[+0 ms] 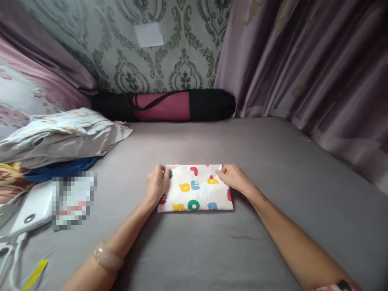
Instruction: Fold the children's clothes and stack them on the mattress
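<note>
A white cloth [203, 194] printed with colourful letters lies folded into a flat rectangle on the grey bed sheet. My left hand [158, 182] pinches its far left corner, thumb on top and the other fingers partly hidden at the edge. At the far right corner, my right hand [234, 177] grips the fabric in the same way. The near edge of the cloth lies loose, with no hand on it. A pale bangle [108, 258] circles my left wrist.
On the left are a heap of clothes [69, 133], a white power bank [34, 206] with a cable, a blurred-out packet [74, 202] and a yellow strip [35, 275]. A black and maroon long bag [163, 106] lies along the wall. Purple curtains [281, 60] hang at right.
</note>
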The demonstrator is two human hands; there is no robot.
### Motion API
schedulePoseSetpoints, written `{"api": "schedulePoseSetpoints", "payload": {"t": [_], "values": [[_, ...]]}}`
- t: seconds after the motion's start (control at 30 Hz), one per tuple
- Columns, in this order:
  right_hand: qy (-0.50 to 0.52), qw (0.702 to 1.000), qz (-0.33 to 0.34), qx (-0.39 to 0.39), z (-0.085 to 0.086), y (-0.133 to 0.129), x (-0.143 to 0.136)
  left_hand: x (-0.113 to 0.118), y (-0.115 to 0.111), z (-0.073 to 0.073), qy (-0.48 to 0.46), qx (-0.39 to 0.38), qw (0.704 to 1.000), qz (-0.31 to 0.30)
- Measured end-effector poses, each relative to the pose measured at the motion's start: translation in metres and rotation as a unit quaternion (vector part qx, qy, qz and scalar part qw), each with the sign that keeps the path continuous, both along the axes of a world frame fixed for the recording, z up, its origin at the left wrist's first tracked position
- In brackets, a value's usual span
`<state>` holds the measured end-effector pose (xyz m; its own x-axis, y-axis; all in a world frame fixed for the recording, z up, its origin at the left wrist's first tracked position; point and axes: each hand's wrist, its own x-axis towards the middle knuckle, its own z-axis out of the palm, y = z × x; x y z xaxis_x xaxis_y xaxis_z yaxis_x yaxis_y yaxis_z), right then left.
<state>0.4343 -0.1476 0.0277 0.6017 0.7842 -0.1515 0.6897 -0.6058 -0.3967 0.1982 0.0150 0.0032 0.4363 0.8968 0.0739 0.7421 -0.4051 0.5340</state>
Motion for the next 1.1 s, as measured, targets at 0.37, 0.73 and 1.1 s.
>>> {"api": "schedulePoseSetpoints", "payload": {"t": [0.37, 0.73, 1.1], "values": [[0.023, 0.999, -0.024, -0.035, 0.024, -0.012, -0.004, -0.011, 0.001, 0.008, -0.067, -0.014, 0.998, 0.017], [-0.095, 0.972, 0.195, 0.093, 0.004, 0.000, -0.078, 0.006, -0.054, 0.016, 0.031, 0.133, 0.955, -0.265], [-0.135, 0.971, 0.186, 0.059, -0.018, -0.008, -0.086, 0.003, -0.062, -0.006, 0.159, 0.164, 0.934, -0.276]]}}
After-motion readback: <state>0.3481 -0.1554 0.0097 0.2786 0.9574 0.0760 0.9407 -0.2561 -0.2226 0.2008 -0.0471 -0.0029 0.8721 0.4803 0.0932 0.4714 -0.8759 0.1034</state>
